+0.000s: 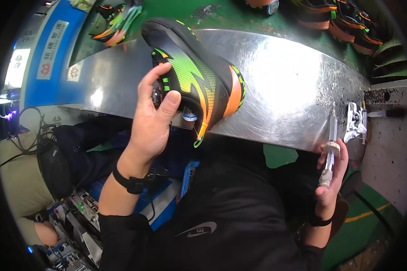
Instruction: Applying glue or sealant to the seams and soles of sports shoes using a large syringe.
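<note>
A black sports shoe point(190, 74) with green and orange patterning is tilted on its side over the metal bench. Its toe points to the far left and its heel to the right. My left hand point(151, 113) grips it by the tongue and opening, the thumb and a forefinger showing on the near side. Fingers inside the shoe are hidden. In my right hand point(337, 174), near the bench's right end, is a syringe point(333, 131) with a clear barrel and a whitish-crusted flange and plunger. Its tip points away from me, apart from the shoe.
A shiny metal bench point(276, 113) spans the middle. White-smeared crumpled material point(355, 121) lies at its right end. More shoes stand behind on a green surface, at left point(115, 25) and right point(348, 22). Another person's arm point(45, 233) is at lower left.
</note>
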A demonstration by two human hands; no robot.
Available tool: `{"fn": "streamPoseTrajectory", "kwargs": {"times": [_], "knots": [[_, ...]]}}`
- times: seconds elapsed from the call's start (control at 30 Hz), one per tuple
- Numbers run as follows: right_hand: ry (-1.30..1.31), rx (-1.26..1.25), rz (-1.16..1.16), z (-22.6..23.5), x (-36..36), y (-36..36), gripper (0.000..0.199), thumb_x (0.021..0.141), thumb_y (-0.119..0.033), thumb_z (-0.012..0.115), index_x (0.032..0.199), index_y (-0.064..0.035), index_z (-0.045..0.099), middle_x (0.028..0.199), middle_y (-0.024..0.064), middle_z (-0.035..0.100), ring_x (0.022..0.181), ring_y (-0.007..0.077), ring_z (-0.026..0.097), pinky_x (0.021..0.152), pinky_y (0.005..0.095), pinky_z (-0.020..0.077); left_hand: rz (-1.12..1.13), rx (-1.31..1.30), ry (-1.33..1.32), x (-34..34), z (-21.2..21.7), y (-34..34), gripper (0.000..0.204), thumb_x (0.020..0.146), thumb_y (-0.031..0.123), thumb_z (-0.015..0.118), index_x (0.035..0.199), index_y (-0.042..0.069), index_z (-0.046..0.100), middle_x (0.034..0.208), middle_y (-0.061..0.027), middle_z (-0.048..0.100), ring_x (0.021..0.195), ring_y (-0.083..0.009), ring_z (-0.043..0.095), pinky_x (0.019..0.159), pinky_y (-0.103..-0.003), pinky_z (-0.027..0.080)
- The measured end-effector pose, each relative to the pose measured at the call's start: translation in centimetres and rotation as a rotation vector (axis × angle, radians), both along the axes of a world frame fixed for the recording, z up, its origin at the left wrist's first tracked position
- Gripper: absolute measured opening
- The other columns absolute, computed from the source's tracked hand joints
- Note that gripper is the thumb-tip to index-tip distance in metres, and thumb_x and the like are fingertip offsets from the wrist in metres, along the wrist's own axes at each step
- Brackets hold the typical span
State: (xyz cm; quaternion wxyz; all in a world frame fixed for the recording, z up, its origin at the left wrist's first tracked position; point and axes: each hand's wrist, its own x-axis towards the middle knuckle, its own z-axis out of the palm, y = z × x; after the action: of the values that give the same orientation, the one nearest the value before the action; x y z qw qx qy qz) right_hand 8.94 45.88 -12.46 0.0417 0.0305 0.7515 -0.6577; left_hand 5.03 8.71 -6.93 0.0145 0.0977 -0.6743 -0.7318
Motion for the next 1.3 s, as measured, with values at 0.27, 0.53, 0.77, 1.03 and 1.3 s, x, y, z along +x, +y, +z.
{"fn": "streamPoseTrajectory", "kwargs": {"times": [0.27, 0.53, 0.77, 1.03, 1.3], "knots": [[0.018, 0.096, -0.007, 0.2, 1.1, -0.2, 0.137, 0.048, -0.076, 0.078, 0.146, -0.0019, 0.018, 0.119, 0.0093, 0.049, 0.091, 0.0146, 0.044, 0.075, 0.0271, 0.0357, -0.051, -0.201, 0.087, -0.3, -1.2, -1.6, 0.056, 0.095, 0.03, 0.058, 0.14, 0.007, 0.032, 0.124, -0.0075, 0.049, 0.11, -0.017, 0.056, 0.094, -0.033, 0.049], [-0.007, 0.072, 0.014, 0.1, 1.4, 0.1, 0.134, 0.051, -0.072, 0.079, 0.147, -0.0011, 0.017, 0.126, 0.0106, 0.046, 0.105, 0.0169, 0.046, 0.087, 0.0284, 0.0361, 0.04, -0.128, 0.109, -0.7, -0.9, -1.5, 0.045, 0.088, 0.016, 0.068, 0.126, 0.005, 0.047, 0.128, -0.0082, 0.04, 0.111, -0.0162, 0.049, 0.099, -0.031, 0.04], [0.027, 0.086, 0.029, 0.0, 1.6, 1.2, 0.132, 0.053, -0.07, 0.08, 0.147, -0.001, 0.017, 0.128, 0.0104, 0.044, 0.106, 0.0169, 0.046, 0.091, 0.0294, 0.0363, -0.233, -1.242, 0.901, -1.4, 3.6, -0.6, 0.045, 0.067, 0.003, 0.074, 0.108, 0.021, 0.066, 0.13, -0.018, 0.04, 0.11, -0.0338, 0.053, 0.09, -0.04, 0.048], [0.017, -0.126, -0.113, 1.3, 1.2, 1.3, 0.139, 0.047, -0.08, 0.074, 0.148, -0.0027, 0.016, 0.113, 0.0142, 0.05, 0.081, 0.0129, 0.05, 0.066, 0.0245, 0.0405, -0.628, -1.302, 0.98, -0.8, 1.7, 2.0, 0.037, 0.075, 0.005, 0.067, 0.111, 0.01, 0.065, 0.11, -0.0053, 0.057, 0.101, -0.0235, 0.055, 0.082, -0.039, 0.052], [-0.018, -0.121, -0.082, 1.4, -0.8, 0.1, 0.141, 0.047, -0.083, 0.071, 0.146, 0.0013, 0.019, 0.117, 0.0133, 0.053, 0.08, 0.009, 0.046, 0.07, 0.0228, 0.039, -0.632, -1.396, 0.962, -0.9, 1.6, 1.9, 0.035, 0.076, 0.005, 0.067, 0.11, 0.009, 0.066, 0.115, -0.0102, 0.056, 0.105, -0.0297, 0.054, 0.087, -0.044, 0.049]]}}
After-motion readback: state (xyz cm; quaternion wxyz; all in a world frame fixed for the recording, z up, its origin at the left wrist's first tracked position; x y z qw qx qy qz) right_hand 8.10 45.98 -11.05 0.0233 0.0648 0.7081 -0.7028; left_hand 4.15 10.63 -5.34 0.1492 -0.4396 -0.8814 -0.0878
